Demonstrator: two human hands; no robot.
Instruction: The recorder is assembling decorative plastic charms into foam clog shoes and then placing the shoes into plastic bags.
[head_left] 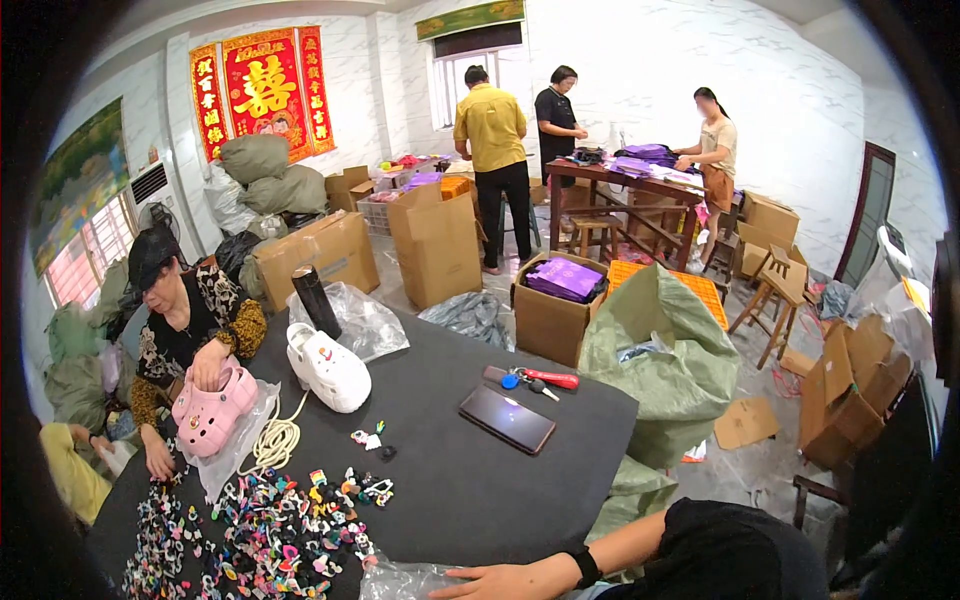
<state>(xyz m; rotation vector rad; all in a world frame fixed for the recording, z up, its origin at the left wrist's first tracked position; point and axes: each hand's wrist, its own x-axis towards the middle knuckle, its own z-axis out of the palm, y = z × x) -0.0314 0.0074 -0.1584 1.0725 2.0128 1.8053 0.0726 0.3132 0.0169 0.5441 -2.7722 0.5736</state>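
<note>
A clear plastic bag (405,580) lies at the bottom edge of the frame, just left of centre, crumpled on the dark table (500,495). The right hand (500,582) reaches in from the lower right, a black band round its wrist, fingers stretched over the bag's edge; I cannot tell whether they pinch it. Nor can I tell the left hand's grip, as it is out of view.

Next to the bag, a heap of small colourful charms (285,535) spreads across the lower left. Above it I see a coil of pale cord (275,440), a white clog (328,370) tilted on the tabletop and a dark cylinder (316,302). Right of centre lie a phone (508,418) and, just beyond it, some keys (540,388).

At the left, a co-worker (190,320) in a black cap has one hand at the opening of a pink clog (215,410), the other by the charms. A green sack (665,350) slumps off the table's right end. In the upper middle, three people stand around purple packs (645,157), with a red poster (264,90) at upper left.
</note>
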